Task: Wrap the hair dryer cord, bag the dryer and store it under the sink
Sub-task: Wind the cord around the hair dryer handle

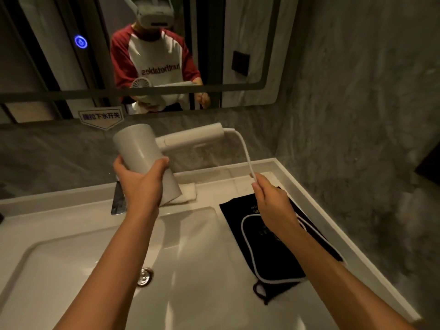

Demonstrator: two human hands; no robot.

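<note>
A white dryer [147, 158] is held up over the back edge of a sink [71, 270], its barrel clasped in the left hand [140, 184] and its handle pointing toward 2 o'clock, at a vanity where the job of packing it away looks barely begun. From the handle's end the cord [246, 153] drops toward 5 o'clock into the right hand [273, 203], whose fingers are pinched together on it just below the bend. Beyond that pinch the cord runs loose: it passes under the wrist and lies in one wide loop on a black bag [281, 256] that sits flat on the counter at 4 o'clock from the dryer, drawstring end hanging toward the basin. No turns of cord are visible around the handle, so the wrapping seems to be at its very start; the plug is out of sight. The bag is empty and flat, and bagging and stowing under the sink are both still to come. A folded white cloth [188, 194] lies on the ledge just behind the barrel, a chrome tap [117, 201] at 7 o'clock from it, and the drain [144, 277] below. The mirror [238, 44] above reflects the person holding the dryer.
</note>
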